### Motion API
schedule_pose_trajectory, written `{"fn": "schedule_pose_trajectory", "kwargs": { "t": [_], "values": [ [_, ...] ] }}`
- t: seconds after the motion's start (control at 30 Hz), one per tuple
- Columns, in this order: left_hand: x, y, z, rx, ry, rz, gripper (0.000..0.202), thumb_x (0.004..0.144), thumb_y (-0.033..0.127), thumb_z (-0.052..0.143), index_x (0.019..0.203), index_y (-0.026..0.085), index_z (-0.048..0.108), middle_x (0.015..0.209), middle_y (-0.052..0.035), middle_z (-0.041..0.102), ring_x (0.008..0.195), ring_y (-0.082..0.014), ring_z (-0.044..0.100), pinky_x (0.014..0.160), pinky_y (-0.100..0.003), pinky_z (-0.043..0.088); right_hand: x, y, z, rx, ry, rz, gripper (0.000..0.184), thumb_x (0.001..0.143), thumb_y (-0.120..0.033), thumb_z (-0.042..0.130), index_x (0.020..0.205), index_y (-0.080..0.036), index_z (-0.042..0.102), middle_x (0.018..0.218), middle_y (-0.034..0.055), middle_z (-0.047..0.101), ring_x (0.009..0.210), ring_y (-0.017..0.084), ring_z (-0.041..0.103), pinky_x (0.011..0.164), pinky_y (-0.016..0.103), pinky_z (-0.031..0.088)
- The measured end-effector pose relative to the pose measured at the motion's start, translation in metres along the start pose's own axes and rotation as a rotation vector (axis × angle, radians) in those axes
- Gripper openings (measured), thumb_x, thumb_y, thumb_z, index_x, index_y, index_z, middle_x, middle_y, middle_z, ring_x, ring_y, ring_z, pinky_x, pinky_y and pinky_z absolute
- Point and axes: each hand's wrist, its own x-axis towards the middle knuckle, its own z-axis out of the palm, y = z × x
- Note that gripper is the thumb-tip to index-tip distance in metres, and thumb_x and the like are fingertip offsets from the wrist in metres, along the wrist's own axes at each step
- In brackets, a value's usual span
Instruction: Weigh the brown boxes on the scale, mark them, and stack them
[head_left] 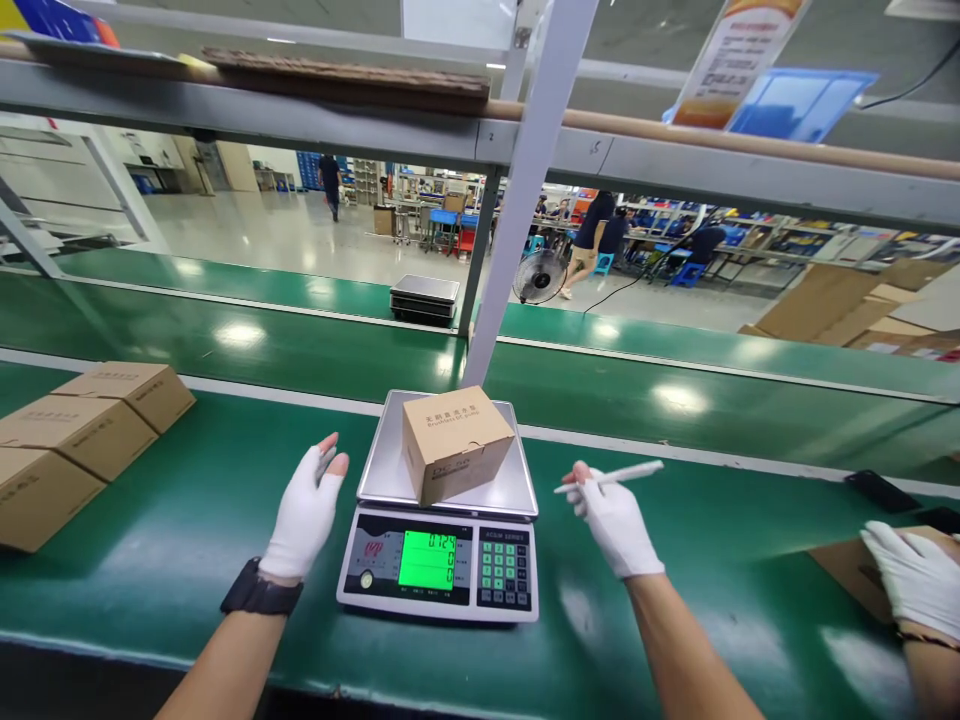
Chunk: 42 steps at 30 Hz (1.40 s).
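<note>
A brown cardboard box [459, 440], printed on top and front, rests at an angle on the steel pan of a digital scale [439, 565]. The scale's green display is lit and its top line looks like 0.724. My left hand [304, 510], in a white glove with bare fingertips, hovers left of the scale with fingers apart and nothing in it. To the right of the scale, my gloved right hand [611, 515] pinches a white pen [626, 473], which lies nearly level. Neither hand touches the box.
Several similar boxes [97, 420] stand in a row at the left on the green bench [225, 470]. At the far right a co-worker's gloved hand [915, 580] is on another carton. A slanted post [517, 190] rises behind the scale. A second scale [424, 299] sits farther back.
</note>
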Motion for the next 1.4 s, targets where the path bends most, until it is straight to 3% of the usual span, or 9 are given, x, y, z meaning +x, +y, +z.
{"fn": "schedule_pose_trajectory", "kwargs": {
  "t": [0.1,0.2,0.3,0.4,0.57,0.7,1.4],
  "values": [
    [-0.003,0.049,0.019,-0.141,-0.066,0.22,0.086,0.076,0.066,0.063,0.143,0.02,0.034,0.149,-0.0135,0.034,0.138,-0.0312,0.031,0.118,-0.05,0.023,0.016,-0.06,0.012,0.079,0.015,-0.137,0.055,0.086,-0.069,0.05,0.08,-0.016,0.063,0.064,0.0037,0.061,0.053,0.015,0.053,0.051,0.025,0.042],
    [-0.003,0.077,0.046,-0.256,-0.154,0.277,0.111,0.065,0.067,0.073,0.148,0.016,0.02,0.15,-0.0188,0.027,0.14,-0.0335,0.027,0.118,-0.051,0.02,0.021,-0.116,0.035,0.118,-0.054,-0.299,0.053,0.09,-0.067,0.045,0.081,-0.018,0.061,0.064,0.0027,0.061,0.054,0.015,0.054,0.052,0.025,0.043],
    [0.006,0.083,0.059,-0.421,-0.275,0.194,0.107,0.067,0.06,0.075,0.147,0.015,0.02,0.144,-0.0194,0.036,0.135,-0.0308,0.035,0.116,-0.048,0.026,0.021,-0.152,0.058,0.082,-0.194,-0.426,0.046,0.089,-0.062,0.05,0.077,-0.019,0.058,0.066,0.0015,0.06,0.059,0.016,0.056,0.055,0.025,0.044],
    [0.018,0.078,0.056,-0.501,-0.363,0.162,0.101,0.068,0.054,0.077,0.145,0.016,0.023,0.141,-0.0175,0.04,0.132,-0.0298,0.04,0.115,-0.047,0.031,0.026,-0.17,0.076,-0.068,-0.312,-0.502,0.038,0.087,-0.054,0.055,0.073,-0.019,0.055,0.068,0.0002,0.06,0.064,0.017,0.056,0.06,0.025,0.043],
    [0.023,0.072,0.051,-0.541,-0.381,0.171,0.101,0.066,0.054,0.078,0.143,0.016,0.026,0.14,-0.018,0.041,0.13,-0.0311,0.042,0.111,-0.045,0.037,0.04,-0.184,0.098,-0.3,-0.335,-0.507,0.027,0.09,-0.039,0.051,0.07,-0.02,0.054,0.068,0.0002,0.062,0.067,0.018,0.058,0.065,0.026,0.04],
    [0.022,0.075,0.052,-0.545,-0.388,0.151,0.105,0.064,0.057,0.079,0.144,0.015,0.026,0.141,-0.0189,0.04,0.131,-0.033,0.04,0.11,-0.045,0.039,0.045,-0.187,0.109,-0.36,-0.319,-0.484,0.026,0.091,-0.033,0.049,0.069,-0.02,0.055,0.068,0.0012,0.063,0.067,0.018,0.058,0.065,0.026,0.04],
    [0.021,0.072,0.055,-0.551,-0.373,0.158,0.107,0.063,0.06,0.078,0.144,0.015,0.025,0.141,-0.0185,0.04,0.129,-0.0327,0.042,0.11,-0.044,0.039,0.046,-0.183,0.111,-0.419,-0.257,-0.481,0.027,0.09,-0.029,0.05,0.064,-0.021,0.055,0.068,0.0015,0.064,0.067,0.018,0.059,0.065,0.025,0.039]
  ]
}}
